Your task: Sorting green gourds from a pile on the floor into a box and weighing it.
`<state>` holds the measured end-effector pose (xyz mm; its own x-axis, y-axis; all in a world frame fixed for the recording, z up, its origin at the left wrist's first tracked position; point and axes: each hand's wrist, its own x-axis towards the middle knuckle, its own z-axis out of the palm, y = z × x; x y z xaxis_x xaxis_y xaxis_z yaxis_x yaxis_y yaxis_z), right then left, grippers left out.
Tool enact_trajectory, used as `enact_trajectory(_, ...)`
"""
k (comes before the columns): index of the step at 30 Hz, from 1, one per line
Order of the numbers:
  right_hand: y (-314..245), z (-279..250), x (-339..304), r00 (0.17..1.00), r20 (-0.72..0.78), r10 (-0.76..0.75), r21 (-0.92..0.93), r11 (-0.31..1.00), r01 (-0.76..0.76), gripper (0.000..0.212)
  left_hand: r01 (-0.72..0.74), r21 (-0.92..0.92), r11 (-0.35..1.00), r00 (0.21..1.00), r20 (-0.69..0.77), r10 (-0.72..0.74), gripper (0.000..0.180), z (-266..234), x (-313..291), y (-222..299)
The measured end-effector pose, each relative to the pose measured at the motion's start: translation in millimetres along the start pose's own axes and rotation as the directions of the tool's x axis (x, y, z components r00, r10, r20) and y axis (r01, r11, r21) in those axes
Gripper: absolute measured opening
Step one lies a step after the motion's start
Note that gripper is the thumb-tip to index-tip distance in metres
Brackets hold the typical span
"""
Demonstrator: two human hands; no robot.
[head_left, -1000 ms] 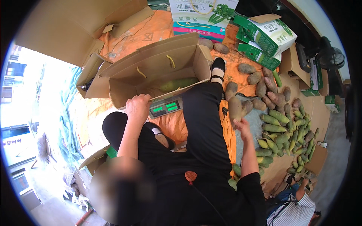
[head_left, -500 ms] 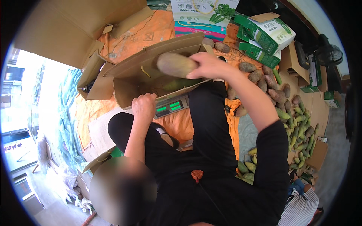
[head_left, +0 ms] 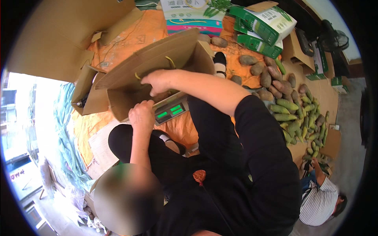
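A long open cardboard box rests in front of me over a digital scale. My right hand reaches down inside it, thumb and fingers apart, with nothing visible between them. Just below that hand shows part of a brownish-green root vegetable; the rest is hidden by the hand and the box wall. My left hand has its fingers hooked over the near edge of the box, toward its left end. Yellow cord loops stick out of the box's far wall.
Brown tubers and a heap of green radishes lie at the right. Green and white cartons and a printed white box stand at the back. A large brown carton is far left. Another person works at lower right.
My right hand has gone left and down into the box, and the root vegetable it carried no longer shows in its grasp. My left hand keeps its hold on the box edge.
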<state>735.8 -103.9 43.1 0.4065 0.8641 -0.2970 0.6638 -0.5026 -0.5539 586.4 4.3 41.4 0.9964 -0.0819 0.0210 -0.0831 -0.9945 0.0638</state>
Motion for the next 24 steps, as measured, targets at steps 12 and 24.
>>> enact_trajectory(12, 154, 56, -252, 0.474, -0.574, 0.667, 0.591, 0.739, -0.323, 0.034, 0.065, -0.041, 0.997, 0.997, 0.049, -0.063, 0.010, -2, -1, 5)
enact_trajectory(24, 237, 299, -324, 0.089, 0.134, 0.987, 0.932, -0.095, -0.350, 0.024, 0.148, -0.047, 0.988, 0.984, 0.105, -0.142, 0.009, -11, 5, 17)
